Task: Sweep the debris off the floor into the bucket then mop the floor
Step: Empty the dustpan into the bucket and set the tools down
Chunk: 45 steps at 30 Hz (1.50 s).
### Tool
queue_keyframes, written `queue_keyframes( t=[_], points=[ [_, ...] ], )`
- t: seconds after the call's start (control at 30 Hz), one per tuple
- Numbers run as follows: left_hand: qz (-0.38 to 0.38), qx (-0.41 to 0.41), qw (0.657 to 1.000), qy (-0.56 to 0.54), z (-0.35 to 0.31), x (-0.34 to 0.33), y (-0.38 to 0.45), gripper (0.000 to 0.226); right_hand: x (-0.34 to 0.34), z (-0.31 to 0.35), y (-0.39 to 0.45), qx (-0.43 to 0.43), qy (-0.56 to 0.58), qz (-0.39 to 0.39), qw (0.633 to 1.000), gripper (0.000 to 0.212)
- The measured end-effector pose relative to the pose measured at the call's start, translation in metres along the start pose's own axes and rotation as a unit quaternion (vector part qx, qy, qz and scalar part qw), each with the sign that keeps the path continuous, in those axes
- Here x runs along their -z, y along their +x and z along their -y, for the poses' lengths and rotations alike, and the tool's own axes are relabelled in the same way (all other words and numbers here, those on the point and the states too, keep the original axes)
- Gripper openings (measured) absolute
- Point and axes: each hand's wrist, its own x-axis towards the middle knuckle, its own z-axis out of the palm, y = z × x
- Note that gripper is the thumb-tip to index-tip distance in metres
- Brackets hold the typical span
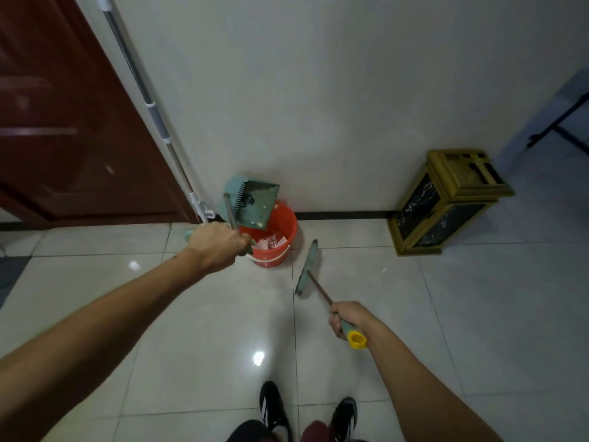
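The left hand (pixel 220 247) is curled tight round the handle of the dustpan (pixel 255 204), knuckles up, the arm stretched out long and nearly straight from the lower left. The handle rises from the fist, and the green pan is tipped up on edge over the far rim of the bucket (pixel 274 247), its open face turned toward the camera with a few pale specks stuck to it. Inside the red bucket lie pink and white scraps of debris (pixel 271 243). The bucket stands on the floor (pixel 191 330) close to the wall (pixel 318 90), just in front of the dark skirting.

The right hand (pixel 345 317) grips the broom (pixel 306 269) near the top of its stick, fingers wrapped round the green sleeve just below the yellow end cap, the forearm bent in from the lower right. The stick slants down and away to the green broom head, which rests on the tiles just right of the bucket, apart from it.

A mop (pixel 153 113) leans against the wall beside the brown door (pixel 63 122), its foot behind the left hand. A gold-framed bin (pixel 446 202) stands by the wall well to the right. Two black shoes (pixel 275 409) show at the bottom edge.
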Motion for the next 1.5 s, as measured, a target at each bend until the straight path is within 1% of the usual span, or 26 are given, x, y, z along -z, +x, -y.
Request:
queue_keyframes(
  t=[0.07,0.13,0.2,0.3,0.4,0.5,0.6,0.77,0.97,1.07,1.23,1.33,1.43,1.5],
  points=[
    [0.02,-0.015,1.0,0.017,-0.017,-0.001,0.006,0.025,0.004,0.007,0.003,-0.001,0.002,0.006,1.0,0.016],
    [0.047,-0.021,0.999,0.003,-0.036,0.002,0.01,0.025,0.009,0.012,0.004,-0.001,0.007,0.008,1.0,0.015],
    [0.071,-0.047,0.996,0.002,-0.054,0.005,0.013,0.027,0.015,0.014,0.003,0.003,0.008,0.01,1.0,0.016],
    [0.091,-0.092,0.991,0.041,-0.074,0.004,0.014,0.03,0.03,0.018,0.005,0.003,-0.005,0.013,1.0,0.015],
    [0.09,-0.105,0.989,0.059,-0.083,0.01,0.021,0.032,0.047,0.024,0.007,-0.008,-0.005,0.022,1.0,0.014],
    [0.079,-0.1,0.989,0.069,-0.085,0.02,0.028,0.032,0.061,0.026,0.01,-0.017,-0.004,0.028,0.999,0.013],
    [0.075,-0.092,0.989,0.09,-0.085,0.031,0.034,0.026,0.069,0.027,0.013,-0.016,-0.008,0.032,0.999,0.017],
    [0.05,-0.064,0.995,0.065,-0.092,0.034,0.045,0.02,0.076,0.029,0.011,-0.009,-0.013,0.029,0.999,0.019],
    [0.066,-0.105,0.99,0.059,-0.13,0.026,0.041,0.024,0.083,0.03,0.012,0.005,-0.019,0.025,0.999,0.019],
    [0.068,-0.089,0.993,0.036,-0.137,0.027,0.041,0.027,0.089,0.031,0.011,0.005,-0.025,0.03,0.999,0.017],
    [0.054,-0.07,0.995,0.044,-0.136,0.045,0.042,0.026,0.098,0.034,0.01,0.0,-0.031,0.049,0.998,0.014],
    [0.027,-0.018,0.999,0.019,-0.128,0.059,0.04,0.025,0.104,0.034,0.011,-0.002,-0.03,0.056,0.998,0.013],
    [0.005,0.04,0.998,-0.052,-0.122,0.074,0.04,0.023,0.111,0.035,0.011,0.002,-0.017,0.06,0.998,0.013],
    [-0.022,0.069,0.995,-0.075,-0.121,0.086,0.042,0.021,0.116,0.039,0.008,0.009,-0.009,0.059,0.998,0.012]
  ],
)
